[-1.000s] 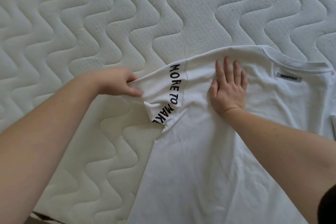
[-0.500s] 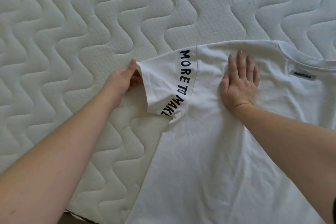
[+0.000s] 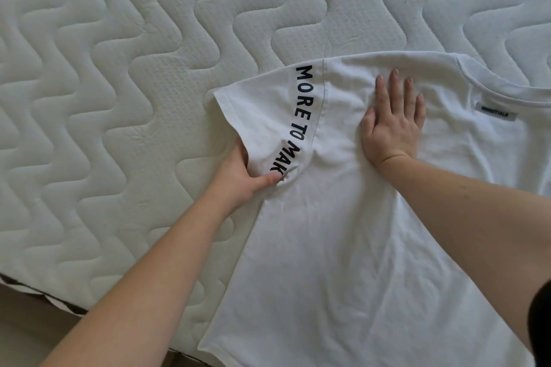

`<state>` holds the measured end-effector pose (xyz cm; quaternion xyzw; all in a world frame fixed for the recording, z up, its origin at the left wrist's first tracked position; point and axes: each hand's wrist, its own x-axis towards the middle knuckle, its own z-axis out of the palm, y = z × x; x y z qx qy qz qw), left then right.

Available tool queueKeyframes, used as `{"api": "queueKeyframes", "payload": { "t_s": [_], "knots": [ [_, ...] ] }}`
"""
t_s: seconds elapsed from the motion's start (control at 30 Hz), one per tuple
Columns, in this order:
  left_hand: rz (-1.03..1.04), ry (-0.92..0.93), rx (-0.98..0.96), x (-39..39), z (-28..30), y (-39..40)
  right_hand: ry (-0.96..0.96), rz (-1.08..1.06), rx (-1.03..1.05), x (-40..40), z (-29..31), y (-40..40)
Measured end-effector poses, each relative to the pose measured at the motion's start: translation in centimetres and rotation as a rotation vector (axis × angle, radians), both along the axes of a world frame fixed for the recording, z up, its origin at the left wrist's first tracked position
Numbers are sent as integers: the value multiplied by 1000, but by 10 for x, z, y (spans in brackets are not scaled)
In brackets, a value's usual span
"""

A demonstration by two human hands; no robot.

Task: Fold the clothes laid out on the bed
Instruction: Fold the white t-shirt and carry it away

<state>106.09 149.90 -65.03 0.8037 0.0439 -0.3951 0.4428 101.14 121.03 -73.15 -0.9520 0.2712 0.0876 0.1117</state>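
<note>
A white T-shirt (image 3: 343, 247) lies flat on the quilted mattress (image 3: 119, 68), collar toward the upper right with a black label (image 3: 497, 112) inside the neck. Its left sleeve (image 3: 262, 116) points left and carries black letters "MORE TO MAK". My left hand (image 3: 241, 176) grips the sleeve's lower hem near the armpit, thumb on top of the cloth and fingers tucked under it. My right hand (image 3: 393, 125) presses flat on the shoulder area, fingers straight and pointing away from me.
The mattress's near edge (image 3: 44, 292) runs along the bottom left, with floor below it. Bare quilted mattress stretches left of and beyond the shirt. A dark sleeve (image 3: 541, 316) shows at the right edge.
My left hand has slid from the sleeve's outer end down to its lower hem by the armpit. The sleeve now lies spread out flatter. My right hand has stayed pressed on the shoulder.
</note>
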Motion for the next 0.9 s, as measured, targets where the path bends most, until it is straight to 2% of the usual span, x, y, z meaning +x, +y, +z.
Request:
{"api": "queueKeyframes", "payload": {
  "t_s": [0.1, 0.17, 0.3, 0.4, 0.53, 0.6, 0.67, 0.73, 0.77, 0.83, 0.9],
  "knots": [
    [408, 148, -56, -8, -10, -8, 2, 4, -2, 0, 1, 0],
    [597, 278, -113, -12, -12, -12, 4, 4, -3, 0, 0, 0],
    [891, 335, -241, -25, -9, -14, 16, 13, -14, 0, -1, 0],
    [967, 327, -214, -43, -10, -16, 20, 12, -9, 0, -1, 0],
    [849, 240, 18, -66, -12, -19, 29, 14, -11, 1, 0, 0],
    [658, 86, 238, -73, -10, -20, 33, 14, -14, 1, 1, 1],
    [385, -346, 429, -80, -12, -16, 42, 17, -20, 2, 2, 0],
    [105, -806, 433, -81, -16, -13, 43, 16, -20, 1, 3, 0],
    [-58, -943, 406, -80, -18, -17, 47, 19, -22, 1, 3, 1],
    [-365, -1029, 369, -77, -28, -27, 70, 35, -15, 2, 5, 1],
    [-572, -950, 423, -72, -34, -40, 109, 56, 13, 3, 10, 0]
  ]
}}
